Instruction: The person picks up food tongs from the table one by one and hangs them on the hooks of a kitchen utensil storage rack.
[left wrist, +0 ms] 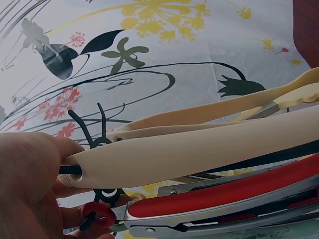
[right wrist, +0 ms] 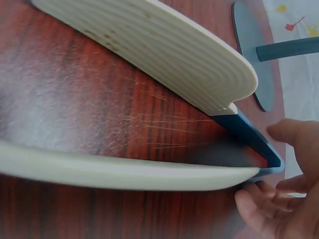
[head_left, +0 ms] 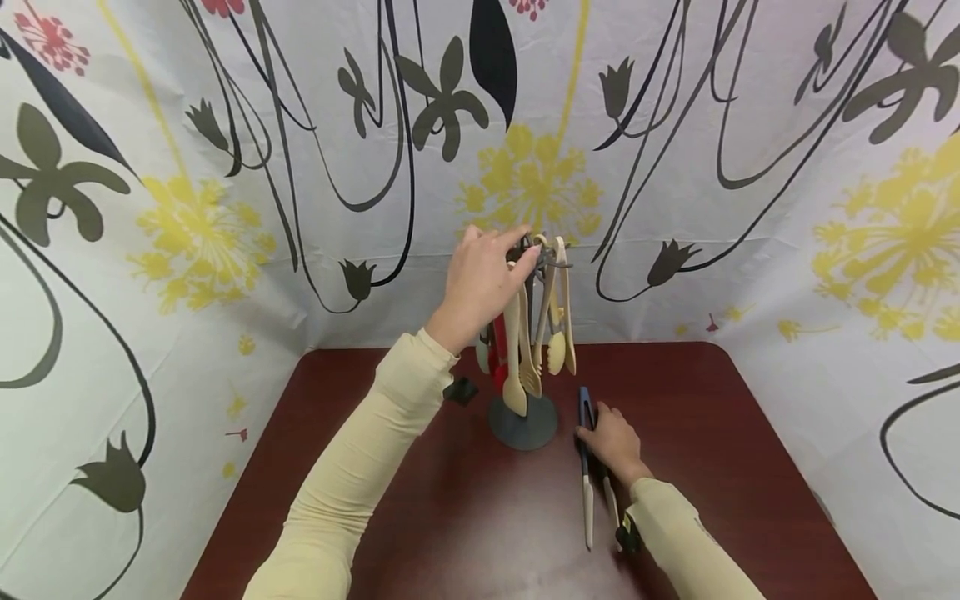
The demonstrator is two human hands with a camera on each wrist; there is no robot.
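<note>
A utensil stand with a round grey base [head_left: 525, 435] stands near the table's far edge. From its top hang several beige utensils, including a spoon [head_left: 514, 396], and a pair of red-handled tongs [left wrist: 214, 194]. My left hand [head_left: 483, 279] grips the stand's hooked top; its fingers partly hide the hooks. To the right of the base lies a spread pair of tongs [right wrist: 149, 175] with blue arms and pale ends. My right hand [head_left: 615, 442] is around their blue hinge end, fingers loosely bent, the thumb apart from the blue arm in the right wrist view.
The dark red-brown table [head_left: 420, 533] has rounded far corners. A white floral cloth [head_left: 675, 208] hangs behind it and on both sides. The hanging utensils reach down close above the stand's base.
</note>
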